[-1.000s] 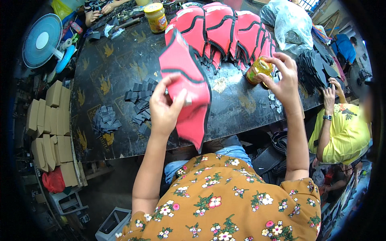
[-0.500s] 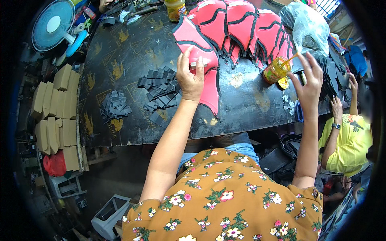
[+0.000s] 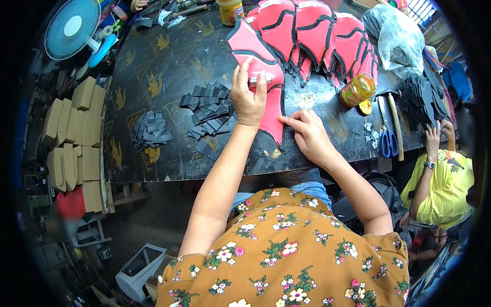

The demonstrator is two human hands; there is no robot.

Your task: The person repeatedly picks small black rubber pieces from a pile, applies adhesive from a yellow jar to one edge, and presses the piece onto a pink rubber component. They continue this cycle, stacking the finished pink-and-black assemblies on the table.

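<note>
A pink, black-edged fabric piece point(image 3: 271, 113) lies on the dark table in front of me. My left hand point(image 3: 249, 97) rests on it, thumb and fingers closed around a small whitish tab on its surface. Beside its lower right edge is my right hand point(image 3: 309, 135), fingers bent together and the forefinger reaching the black edging. An orange spot shows at that fingertip; whether the hand grips anything thin is hidden. To the right stands an open glass jar point(image 3: 358, 91) with yellow-orange contents, its yellow lid point(image 3: 365, 106) lying close by.
More pink pieces point(image 3: 313, 38) overlap at the back. Small black strips point(image 3: 209, 110) and grey ones point(image 3: 151, 128) lie left. Blue-handled scissors point(image 3: 388, 140) and a hammer point(image 3: 395, 120) lie right, near black cut pieces point(image 3: 422, 102). A person in yellow point(image 3: 442, 181) works at the right.
My right hand has come from beside the jar, where an orange strand or stick showed at its mouth, left and down to the pink piece. My left hand keeps its place on the piece.
</note>
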